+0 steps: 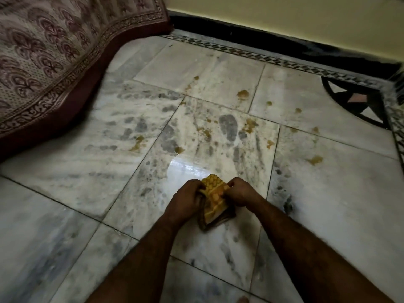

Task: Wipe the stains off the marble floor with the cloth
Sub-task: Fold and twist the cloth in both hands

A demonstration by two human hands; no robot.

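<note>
1. I hold the yellow patterned cloth with a dark brown edge [215, 201] between my two hands, low over the white marble floor with grey veins [328, 193]. Whether its bottom edge touches the floor I cannot tell.

2. My left hand [189, 201] is closed around the left side of the cloth, and my right hand [241, 191] pinches its upper right corner with bent fingers. I judge I hold it so to fold it into a thick pad, because a bunched cloth takes up more dirt.

3. The yellowish-brown stains [243, 94] lie ahead of my hands, spread over several tiles toward the wall. The nearest one [179, 150] is just beyond the bright reflection in front of the cloth; others [315, 160] are further to the right.

4. I think the wiping of these spots is not yet begun, since they all look whole and wet.

5. The maroon printed bed cover [54, 62] hangs down at the left, near one stain [137, 143]. There I must wipe with care, so the cloth does not push dirt onto the fabric.

6. The next move, in my judgement, is to press the folded cloth flat and reach forward.
</note>
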